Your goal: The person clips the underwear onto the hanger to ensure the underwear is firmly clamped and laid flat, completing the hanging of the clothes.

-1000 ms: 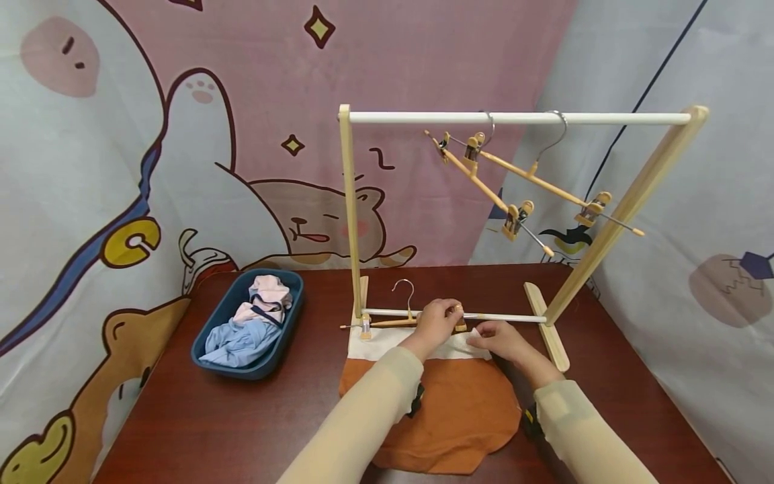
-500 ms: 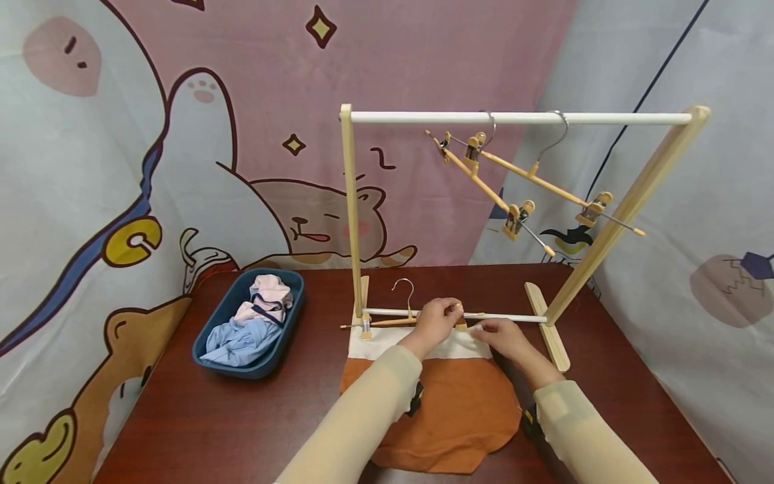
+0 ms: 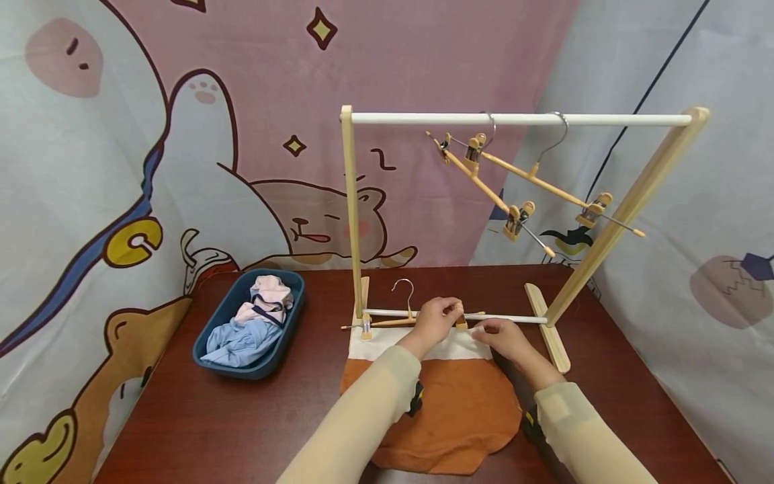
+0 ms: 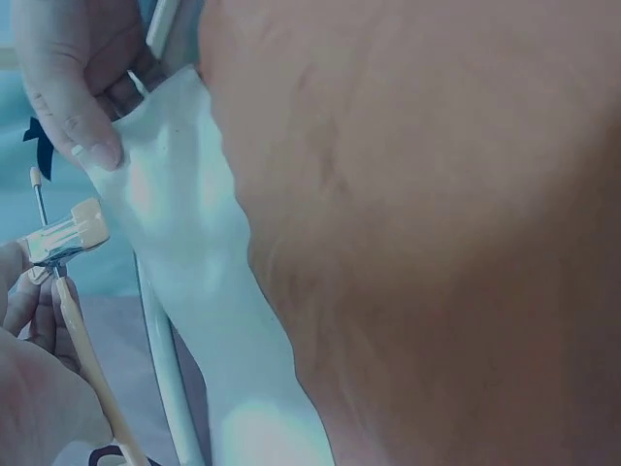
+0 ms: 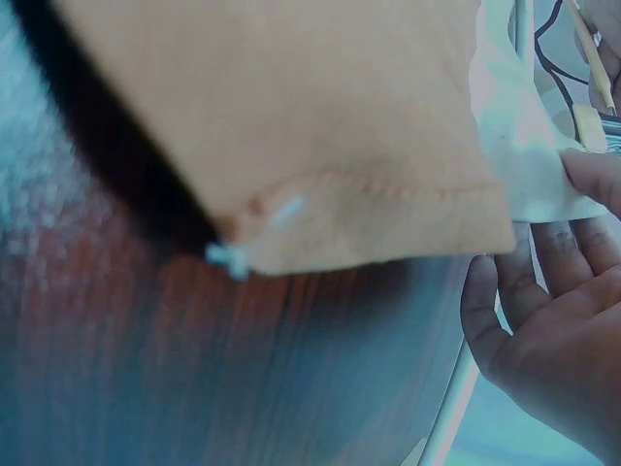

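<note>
An orange garment (image 3: 453,410) with a white waistband (image 4: 165,194) lies flat on the table, waistband toward the rack. Along that band lies a clip hanger (image 3: 390,323), its hook pointing away; its left clip (image 3: 365,327) sits on the band's left end. My left hand (image 3: 435,319) pinches the right clip (image 4: 68,235), whose end stands just off the fabric in the left wrist view. My right hand (image 3: 503,336) pinches the band's right corner between thumb and fingers, as the right wrist view shows, with the thumb (image 5: 592,175) on top.
A wooden rack (image 3: 352,215) with a white top rail (image 3: 411,118) stands behind the garment; two clip hangers (image 3: 532,176) hang from it. At left, a blue basin (image 3: 202,349) holds pink and light blue clothes (image 3: 242,341). A patterned cloth backs the table (image 3: 181,430).
The right hand has shifted slightly toward the clip with the band's corner. The left hand stays at the clip, nearly still.
</note>
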